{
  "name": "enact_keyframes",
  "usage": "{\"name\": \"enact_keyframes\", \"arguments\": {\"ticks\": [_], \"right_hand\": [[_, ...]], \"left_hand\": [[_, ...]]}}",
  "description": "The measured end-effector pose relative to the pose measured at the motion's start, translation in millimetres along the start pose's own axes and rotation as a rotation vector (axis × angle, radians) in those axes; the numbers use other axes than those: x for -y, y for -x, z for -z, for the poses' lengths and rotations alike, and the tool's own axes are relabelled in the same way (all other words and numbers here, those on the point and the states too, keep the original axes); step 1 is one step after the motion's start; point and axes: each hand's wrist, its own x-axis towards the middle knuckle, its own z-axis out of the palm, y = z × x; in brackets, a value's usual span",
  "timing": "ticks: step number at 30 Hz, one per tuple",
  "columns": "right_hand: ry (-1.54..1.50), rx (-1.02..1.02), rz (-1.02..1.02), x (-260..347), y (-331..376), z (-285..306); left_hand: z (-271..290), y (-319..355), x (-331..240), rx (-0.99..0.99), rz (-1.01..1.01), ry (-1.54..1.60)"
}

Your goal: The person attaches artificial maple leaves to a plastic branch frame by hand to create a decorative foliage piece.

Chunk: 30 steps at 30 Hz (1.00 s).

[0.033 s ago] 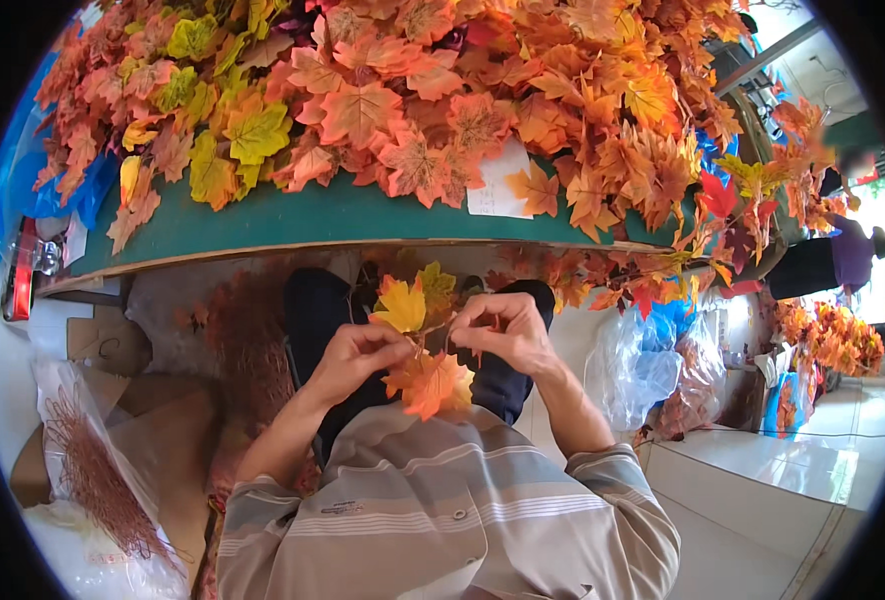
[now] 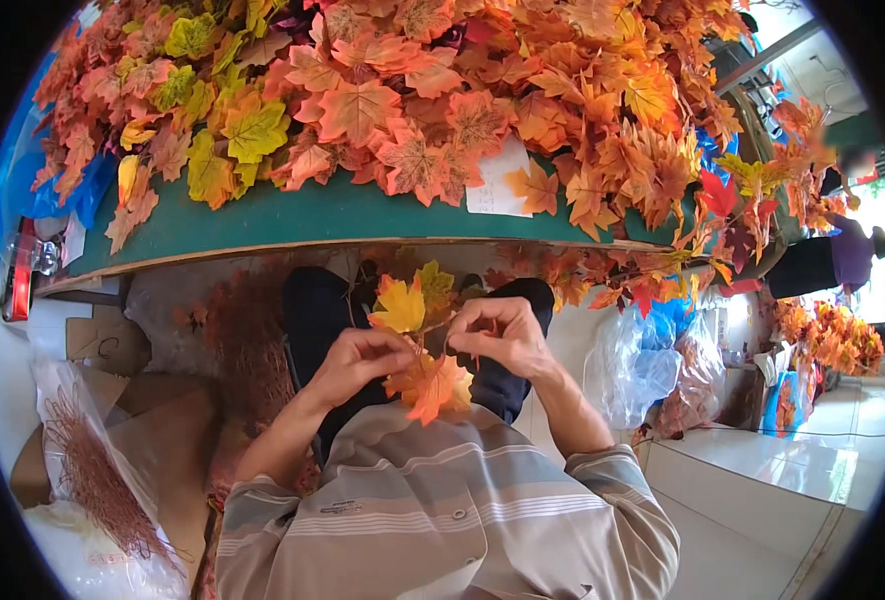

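Orange and yellow fabric maple leaves made up the small sprig (image 2: pixel 418 340) held over the person's lap, just below the bench edge. A yellow leaf (image 2: pixel 400 305) stood at its top, an orange leaf (image 2: pixel 431 385) hung at its bottom, and a thin stem ran between them. The left hand (image 2: pixel 358 362) had its grip pressed together, pinching the sprig near the middle where the leaves met. The right hand (image 2: pixel 498 335) sat just beside it, fingertips closed on the thin stem at the sprig's right side (the exact contact was too small to make out). Both forearms came up from a striped grey shirt (image 2: pixel 443 510).

Above the hands ran the green bench (image 2: pixel 293 220), heaped with loose leaves (image 2: pixel 413 90) in orange, red and yellow, with a white slip of paper (image 2: pixel 498 180) lying among them near the front edge. At the lower left a clear plastic bag (image 2: pixel 83 480) held a bundle of reddish-brown wire stems, resting against cardboard. To the right, well apart, clear and blue plastic bags (image 2: pixel 653 365) stood on the pale tiled floor (image 2: pixel 793 470)
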Motion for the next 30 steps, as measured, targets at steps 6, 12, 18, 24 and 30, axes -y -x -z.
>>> {"name": "enact_keyframes", "arguments": {"ticks": [6, 12, 18, 24, 30], "right_hand": [[-0.08, 0.097, -0.13, -18, -1, -3], [-0.039, 0.161, -0.126, -27, -2, -1], [-0.095, 0.253, -0.131, 3, -1, -26], [0.263, -0.037, 0.113, -11, 5, -41], [0.505, -0.182, 0.731, 28, 9, -47]], "left_hand": [[-1, 29, 16, 0.254, 0.038, 0.118], [10, 31, 15, 0.187, -0.103, -0.28], [5, -3, -5, -0.174, -0.097, -0.271], [-3, -13, -17, -0.218, 0.022, 0.087], [-5, -12, -23, -0.227, 0.009, -0.017]]}}
